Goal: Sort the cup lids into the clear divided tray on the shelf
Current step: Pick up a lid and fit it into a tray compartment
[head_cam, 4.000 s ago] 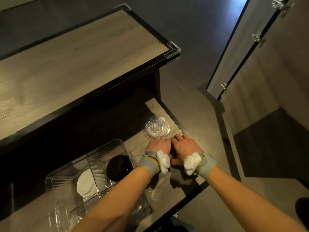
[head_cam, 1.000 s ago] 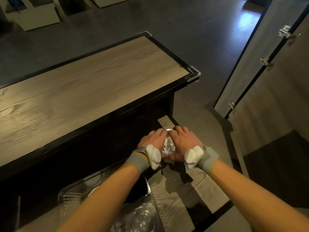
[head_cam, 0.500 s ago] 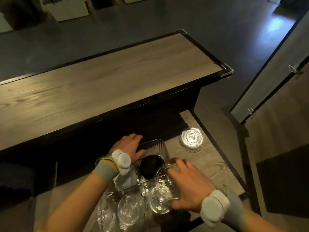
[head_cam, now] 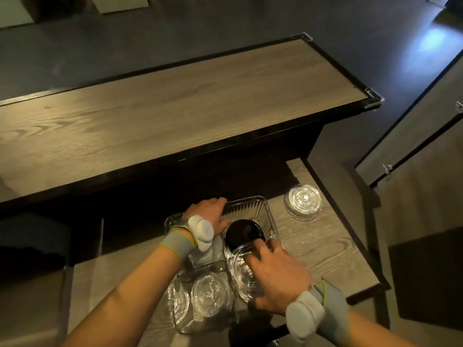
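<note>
A clear divided tray (head_cam: 269, 216) sits on the lower wooden shelf (head_cam: 325, 249). Its far right compartment holds a black lid (head_cam: 244, 235). White lids (head_cam: 205, 256) lie in the far left compartment, mostly hidden by my wrist. Clear dome lids (head_cam: 210, 294) fill the near left compartment. My right hand (head_cam: 275, 274) holds a clear lid (head_cam: 240, 276) down in the near right compartment. My left hand (head_cam: 208, 214) rests flat on the tray's far left rim. A stack of clear lids (head_cam: 303, 202) stands on the shelf right of the tray.
A long wooden counter top (head_cam: 175, 108) overhangs the shelf's back, leaving a dark gap beneath. The shelf's right edge drops to the grey floor. A door (head_cam: 413, 121) with hinges stands at the right.
Both hands left the lid stack on the shelf. My right hand carried a clear lid left and lowered it into the near right compartment; my left hand settled on the tray's rim.
</note>
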`<state>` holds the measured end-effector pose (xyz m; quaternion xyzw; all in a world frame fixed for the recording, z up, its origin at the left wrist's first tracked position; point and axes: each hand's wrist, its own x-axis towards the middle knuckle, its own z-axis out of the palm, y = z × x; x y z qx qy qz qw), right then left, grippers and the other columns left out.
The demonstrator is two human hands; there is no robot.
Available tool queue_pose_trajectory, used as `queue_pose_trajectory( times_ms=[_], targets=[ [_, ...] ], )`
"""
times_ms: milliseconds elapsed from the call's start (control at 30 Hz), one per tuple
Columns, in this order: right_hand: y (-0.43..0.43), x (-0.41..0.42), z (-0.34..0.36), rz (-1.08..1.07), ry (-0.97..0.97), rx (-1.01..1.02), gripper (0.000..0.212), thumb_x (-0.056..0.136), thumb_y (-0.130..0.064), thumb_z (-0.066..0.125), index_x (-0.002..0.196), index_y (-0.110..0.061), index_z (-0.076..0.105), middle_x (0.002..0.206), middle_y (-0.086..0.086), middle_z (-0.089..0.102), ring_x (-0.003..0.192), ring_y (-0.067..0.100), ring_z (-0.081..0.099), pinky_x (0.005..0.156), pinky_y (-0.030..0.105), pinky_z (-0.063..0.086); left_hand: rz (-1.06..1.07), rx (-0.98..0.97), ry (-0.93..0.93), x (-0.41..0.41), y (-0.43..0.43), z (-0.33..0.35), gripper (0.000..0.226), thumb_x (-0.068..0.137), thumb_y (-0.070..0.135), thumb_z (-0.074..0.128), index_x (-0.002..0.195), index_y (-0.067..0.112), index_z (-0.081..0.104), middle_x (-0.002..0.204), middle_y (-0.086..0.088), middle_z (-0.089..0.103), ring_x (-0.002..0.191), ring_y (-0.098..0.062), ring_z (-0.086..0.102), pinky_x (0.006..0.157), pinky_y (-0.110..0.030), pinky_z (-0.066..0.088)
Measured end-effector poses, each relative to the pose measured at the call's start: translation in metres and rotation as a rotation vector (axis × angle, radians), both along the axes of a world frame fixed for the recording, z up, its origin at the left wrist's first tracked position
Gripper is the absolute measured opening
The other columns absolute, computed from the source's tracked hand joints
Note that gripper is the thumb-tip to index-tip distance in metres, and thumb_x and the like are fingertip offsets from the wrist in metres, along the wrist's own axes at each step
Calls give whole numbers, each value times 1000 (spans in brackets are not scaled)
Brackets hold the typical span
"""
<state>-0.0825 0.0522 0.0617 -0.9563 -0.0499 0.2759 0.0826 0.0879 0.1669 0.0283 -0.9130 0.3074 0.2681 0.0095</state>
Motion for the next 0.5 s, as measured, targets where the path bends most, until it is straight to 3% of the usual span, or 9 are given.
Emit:
queue_pose_trajectory(
  times_ms=[500],
  targets=[
    [-4, -21, 2, -34, 47, 28, 64, 80, -43, 67, 134, -17, 41, 144, 7, 28, 131, 32, 29, 103, 46, 43, -2, -19, -36, -1, 1, -3, 55, 93, 43, 50, 138, 16, 36, 133, -7, 54, 120, -29, 54, 98, -45, 46]
  ],
)
